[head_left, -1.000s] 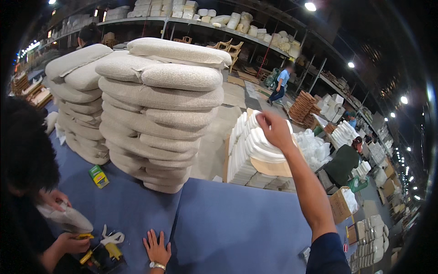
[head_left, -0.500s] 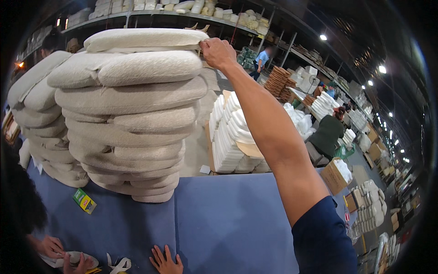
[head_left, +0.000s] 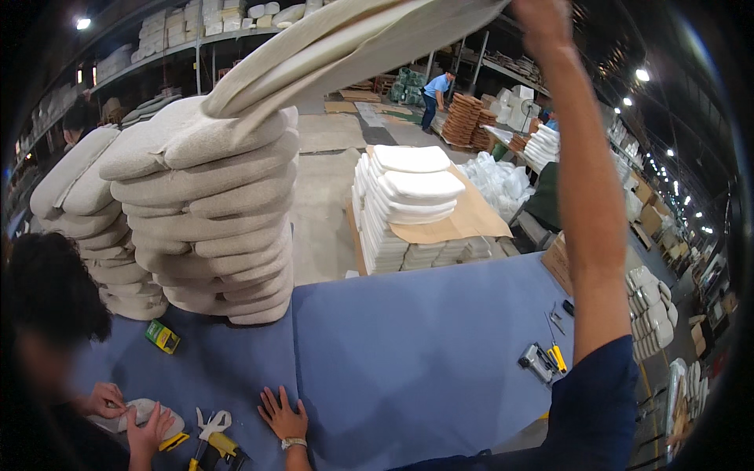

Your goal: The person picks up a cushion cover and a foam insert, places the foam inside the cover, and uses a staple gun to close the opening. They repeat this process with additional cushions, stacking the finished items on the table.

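Observation:
My right hand [head_left: 543,22], smeared at the top, grips the end of a beige fabric-covered cushion [head_left: 369,59]. The cushion is stretched slantwise in the air, its cover folded open along pale padding. Its lower left end rests on a tall stack of similar beige cushions [head_left: 212,204]. My left hand [head_left: 283,416], with a watch on its wrist, lies flat on the blue-covered table [head_left: 408,353], fingers spread, holding nothing.
At left, a co-worker's hands [head_left: 145,428] handle a small beige piece beside yellow-black tools [head_left: 216,451] and a green-yellow box [head_left: 162,336]. A staple gun [head_left: 538,363] and yellow-handled screwdriver [head_left: 556,357] lie at right. White pads [head_left: 416,184] stand beyond the table.
My right hand has lifted and pulled the top cushion's end up and to the right, off the stack. My left hand stays on the table. The view has shifted.

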{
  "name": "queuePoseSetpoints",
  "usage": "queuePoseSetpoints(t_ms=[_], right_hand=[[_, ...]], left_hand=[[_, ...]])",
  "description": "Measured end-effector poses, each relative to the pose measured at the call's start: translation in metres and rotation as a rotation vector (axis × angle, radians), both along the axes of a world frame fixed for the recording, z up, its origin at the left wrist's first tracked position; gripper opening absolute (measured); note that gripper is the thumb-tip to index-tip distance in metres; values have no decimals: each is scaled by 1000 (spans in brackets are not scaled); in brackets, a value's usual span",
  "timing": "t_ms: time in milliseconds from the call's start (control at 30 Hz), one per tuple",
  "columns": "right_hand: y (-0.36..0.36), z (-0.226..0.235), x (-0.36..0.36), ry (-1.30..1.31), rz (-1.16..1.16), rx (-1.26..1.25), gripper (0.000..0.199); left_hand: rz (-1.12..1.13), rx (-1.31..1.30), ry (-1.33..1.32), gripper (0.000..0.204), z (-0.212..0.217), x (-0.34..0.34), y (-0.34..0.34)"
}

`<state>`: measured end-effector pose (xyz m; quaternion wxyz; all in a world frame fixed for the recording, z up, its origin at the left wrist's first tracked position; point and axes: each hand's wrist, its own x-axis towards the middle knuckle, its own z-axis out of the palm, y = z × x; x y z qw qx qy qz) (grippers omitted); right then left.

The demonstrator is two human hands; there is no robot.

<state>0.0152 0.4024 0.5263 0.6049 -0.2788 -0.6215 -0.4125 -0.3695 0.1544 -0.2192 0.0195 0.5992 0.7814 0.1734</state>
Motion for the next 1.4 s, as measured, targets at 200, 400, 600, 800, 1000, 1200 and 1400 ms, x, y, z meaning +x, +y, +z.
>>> queuePoseSetpoints(t_ms=[200, 400, 600, 800, 1000, 1200, 1400], right_hand=[[-150, 61, 96, -323, -633, -27, 34], [-195, -137, 77, -410, -225, -682, 26], [-255, -301, 122, -298, 1, -969, 24], [-311, -403, 68, -352, 69, -1098, 24], [-352, -398, 25, -657, 647, -1299, 23], [-418, -285, 117, -320, 484, -973, 40], [-453, -226, 183, -1119, 483, -691, 40]], left_hand=[[-57, 42, -7, 65, -1, 17, 6], [14, 28, -149, 61, -12, 22, -3], [40, 90, -743, 54, 29, 99, -73], [-246, 128, -1600, 64, 137, 230, -67], [-541, 333, -1522, 66, 248, 228, -53], [-728, -49, -1481, 71, 289, 223, -80], [-676, -74, -1411, 64, 298, 236, -93]])
